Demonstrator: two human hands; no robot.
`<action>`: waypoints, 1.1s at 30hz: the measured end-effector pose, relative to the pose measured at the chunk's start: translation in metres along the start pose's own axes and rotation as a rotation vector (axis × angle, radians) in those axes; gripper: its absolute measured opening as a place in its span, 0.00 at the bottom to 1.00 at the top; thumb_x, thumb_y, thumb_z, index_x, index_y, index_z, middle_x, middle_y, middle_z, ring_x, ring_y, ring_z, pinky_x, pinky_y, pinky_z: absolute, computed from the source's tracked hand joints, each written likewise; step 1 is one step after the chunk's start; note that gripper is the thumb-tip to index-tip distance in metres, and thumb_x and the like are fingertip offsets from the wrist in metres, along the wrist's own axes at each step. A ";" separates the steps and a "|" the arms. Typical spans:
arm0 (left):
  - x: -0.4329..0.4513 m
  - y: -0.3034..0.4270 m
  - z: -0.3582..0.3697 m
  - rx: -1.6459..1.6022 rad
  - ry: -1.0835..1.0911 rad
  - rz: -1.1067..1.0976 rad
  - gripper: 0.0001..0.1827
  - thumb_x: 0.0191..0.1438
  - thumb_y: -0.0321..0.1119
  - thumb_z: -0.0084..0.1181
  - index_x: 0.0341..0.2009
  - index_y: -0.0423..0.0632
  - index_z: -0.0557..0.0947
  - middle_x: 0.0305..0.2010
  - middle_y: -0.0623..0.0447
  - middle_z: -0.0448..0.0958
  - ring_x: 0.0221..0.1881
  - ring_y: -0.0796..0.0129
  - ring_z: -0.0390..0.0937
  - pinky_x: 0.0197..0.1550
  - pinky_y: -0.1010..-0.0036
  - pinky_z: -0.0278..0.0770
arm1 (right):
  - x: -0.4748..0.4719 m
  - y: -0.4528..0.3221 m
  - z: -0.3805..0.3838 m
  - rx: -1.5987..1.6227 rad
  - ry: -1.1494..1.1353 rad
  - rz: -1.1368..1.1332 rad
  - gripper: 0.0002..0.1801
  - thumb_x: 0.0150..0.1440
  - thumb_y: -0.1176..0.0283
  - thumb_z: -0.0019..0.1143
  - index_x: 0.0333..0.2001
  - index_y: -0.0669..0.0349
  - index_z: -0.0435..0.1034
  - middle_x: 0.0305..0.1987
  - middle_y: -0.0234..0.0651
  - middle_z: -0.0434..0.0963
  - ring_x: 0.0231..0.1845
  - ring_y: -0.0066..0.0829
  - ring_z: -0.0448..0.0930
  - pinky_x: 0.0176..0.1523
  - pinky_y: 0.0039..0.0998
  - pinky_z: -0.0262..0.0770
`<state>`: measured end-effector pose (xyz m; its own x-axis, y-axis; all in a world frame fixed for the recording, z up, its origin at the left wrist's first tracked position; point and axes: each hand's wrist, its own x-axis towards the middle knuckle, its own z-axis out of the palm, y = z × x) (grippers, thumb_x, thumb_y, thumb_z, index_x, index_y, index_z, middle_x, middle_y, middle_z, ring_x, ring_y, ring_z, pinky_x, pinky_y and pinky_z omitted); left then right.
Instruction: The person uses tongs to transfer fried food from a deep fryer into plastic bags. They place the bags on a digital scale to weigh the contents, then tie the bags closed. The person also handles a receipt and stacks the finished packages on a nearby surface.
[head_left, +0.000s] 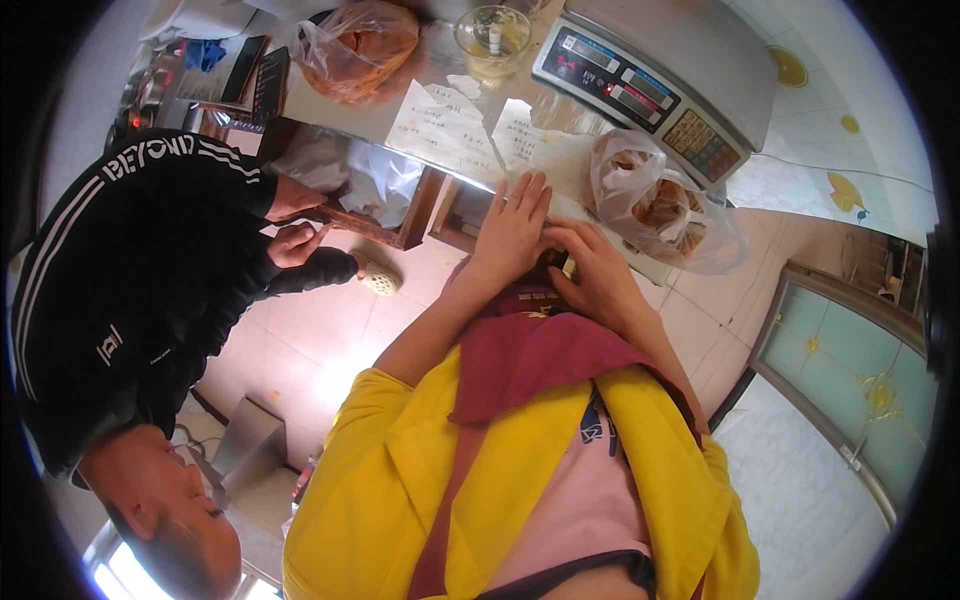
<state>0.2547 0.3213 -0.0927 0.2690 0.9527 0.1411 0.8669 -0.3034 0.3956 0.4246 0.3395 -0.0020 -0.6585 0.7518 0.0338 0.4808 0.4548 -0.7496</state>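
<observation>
My left hand lies flat, fingers extended, at the front edge of the counter, below two sheets of handwritten paper with torn edges. Beside it my right hand is bent, its fingertips near the counter edge and a dark opening; whether it grips anything is hidden. A clear plastic bag of brown food rests to the right of both hands. Beyond it stands a digital price scale. Another plastic bag with orange-brown food and a clear glass bowl are farther back.
At the left a person in a black jacket has both hands at an open wooden drawer holding plastic bags. A second drawer is beside it, near my left hand. A glass-panelled door or cabinet stands at the right.
</observation>
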 end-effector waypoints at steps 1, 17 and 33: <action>0.000 -0.004 0.005 -0.051 0.035 -0.002 0.25 0.48 0.39 0.59 0.50 0.40 0.75 0.59 0.44 0.67 0.63 0.52 0.62 0.64 0.56 0.57 | 0.006 0.011 0.015 -0.022 0.008 -0.024 0.27 0.45 0.77 0.58 0.52 0.63 0.64 0.57 0.47 0.67 0.57 0.45 0.69 0.57 0.38 0.68; -0.027 -0.100 -0.047 0.027 0.612 -0.492 0.12 0.45 0.27 0.61 0.37 0.43 0.78 0.38 0.48 0.76 0.43 0.52 0.71 0.51 0.61 0.65 | 0.033 0.039 0.054 -0.379 -0.014 -0.008 0.29 0.42 0.77 0.61 0.50 0.64 0.64 0.61 0.52 0.64 0.65 0.50 0.63 0.63 0.40 0.64; 0.012 -0.169 -0.051 0.032 0.411 -0.786 0.28 0.34 0.49 0.73 0.39 0.51 0.79 0.48 0.45 0.69 0.51 0.44 0.63 0.52 0.50 0.63 | 0.037 0.029 0.054 -0.426 -0.039 0.033 0.31 0.40 0.75 0.65 0.51 0.58 0.65 0.61 0.50 0.65 0.64 0.49 0.63 0.62 0.38 0.65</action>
<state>0.0904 0.3834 -0.1112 -0.5758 0.8025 0.1560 0.7504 0.4431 0.4904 0.3827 0.3551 -0.0587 -0.6561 0.7545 -0.0165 0.6927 0.5934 -0.4099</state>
